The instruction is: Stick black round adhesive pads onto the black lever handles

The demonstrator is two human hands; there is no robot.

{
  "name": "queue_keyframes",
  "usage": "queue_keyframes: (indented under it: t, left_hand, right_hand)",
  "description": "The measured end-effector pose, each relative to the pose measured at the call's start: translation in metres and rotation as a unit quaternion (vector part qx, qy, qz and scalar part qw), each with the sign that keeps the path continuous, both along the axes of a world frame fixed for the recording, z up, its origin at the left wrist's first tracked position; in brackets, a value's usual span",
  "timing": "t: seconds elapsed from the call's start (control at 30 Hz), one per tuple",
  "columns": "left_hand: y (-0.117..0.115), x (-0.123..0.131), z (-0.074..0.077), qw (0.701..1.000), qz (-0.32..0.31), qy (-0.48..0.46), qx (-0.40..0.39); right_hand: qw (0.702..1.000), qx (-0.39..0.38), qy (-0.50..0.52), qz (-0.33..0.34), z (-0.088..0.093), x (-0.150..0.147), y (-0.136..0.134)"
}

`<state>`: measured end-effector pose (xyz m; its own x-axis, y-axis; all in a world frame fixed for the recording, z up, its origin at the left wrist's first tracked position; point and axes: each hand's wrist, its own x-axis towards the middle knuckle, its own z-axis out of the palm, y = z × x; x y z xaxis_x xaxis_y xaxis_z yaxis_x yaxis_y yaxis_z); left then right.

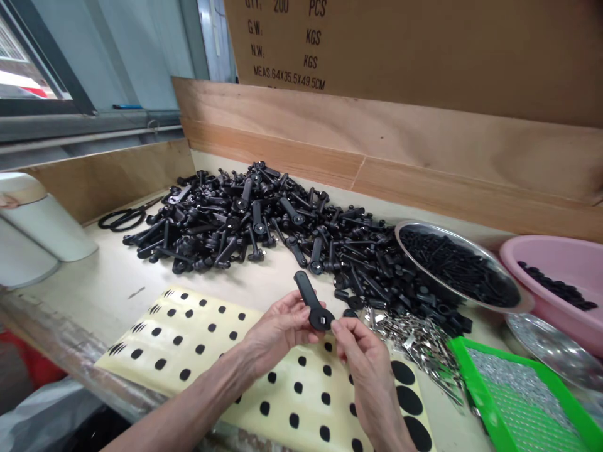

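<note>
My left hand (pixel 288 321) is closed around a black plastic handle (pixel 307 294) with a long grip and a round base. A small light metal square shows in the middle of the base, which faces up. My right hand (pixel 362 351) has its thumb and forefinger pinched at the right rim of that base; its other fingers are curled. Under both hands lies a pale yellow sheet of black dot stickers (pixel 200 349), with larger black round stickers (pixel 409 400) at its right end. A pile of similar black handles (pixel 235 220) lies beyond.
Scissors (pixel 125 218) and pale bottles (pixel 61 226) are at left. Loose metal pieces (pixel 424 342) lie right of my hands. Further right are a steel bowl of black parts (pixel 400 235), a pink basin (pixel 565 254) and a green tray (pixel 485 389) of small silvery pieces. Wooden boards (pixel 306 125) edge the table.
</note>
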<state>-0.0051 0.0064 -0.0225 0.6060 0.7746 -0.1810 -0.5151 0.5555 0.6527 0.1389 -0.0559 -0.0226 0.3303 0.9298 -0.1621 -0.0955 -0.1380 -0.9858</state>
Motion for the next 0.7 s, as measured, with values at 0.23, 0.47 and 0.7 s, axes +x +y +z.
queue_keyframes:
  t: [0.23, 0.47, 0.7]
  left_hand:
    - [-0.001, 0.0, 0.002, 1.0, 0.0, 0.0, 0.0]
    - [-0.001, -0.001, 0.004, 1.0, -0.002, 0.004, 0.017]
    - [-0.003, -0.001, 0.01, 0.999, 0.001, 0.023, 0.032]
  right_hand:
    - [0.999, 0.009, -0.054, -0.004, -0.002, 0.002, 0.0]
    - [0.996, 0.027, -0.087, -0.003, 0.0, 0.001, 0.001]
    - [0.994, 0.027, -0.103, 0.001, 0.002, 0.003, 0.0]
